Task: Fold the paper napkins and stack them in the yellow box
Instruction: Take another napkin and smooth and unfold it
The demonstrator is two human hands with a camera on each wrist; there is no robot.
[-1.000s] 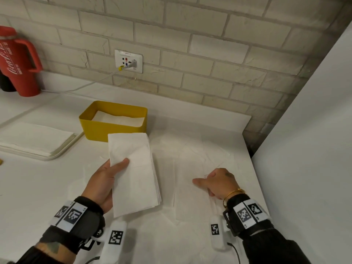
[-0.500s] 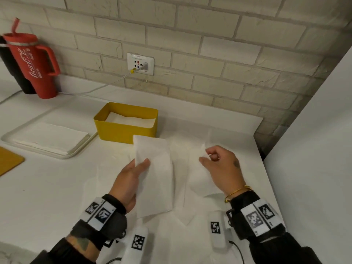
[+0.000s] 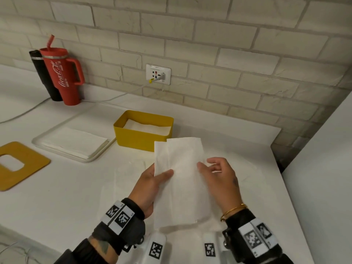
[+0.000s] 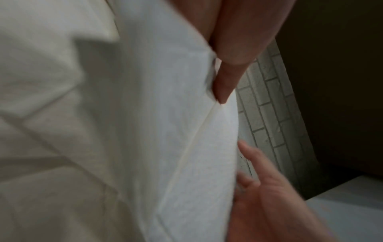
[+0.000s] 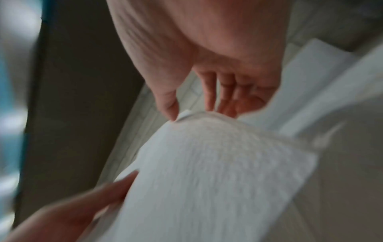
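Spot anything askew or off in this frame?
Slightly: the folded napkins held between left hand and right hand are misaligned, top edges stepped. Nothing spilled or damaged; yellow box sits upright.

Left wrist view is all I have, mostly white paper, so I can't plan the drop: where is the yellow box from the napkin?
Observer: The yellow box stands on the counter just beyond the held napkin, toward the wall.
Operator: Anything in it?
Observer: White napkins lie inside.
Operator: Does the right hand grip?
Observer: The right hand pinches the held napkin's right edge between thumb and fingers.
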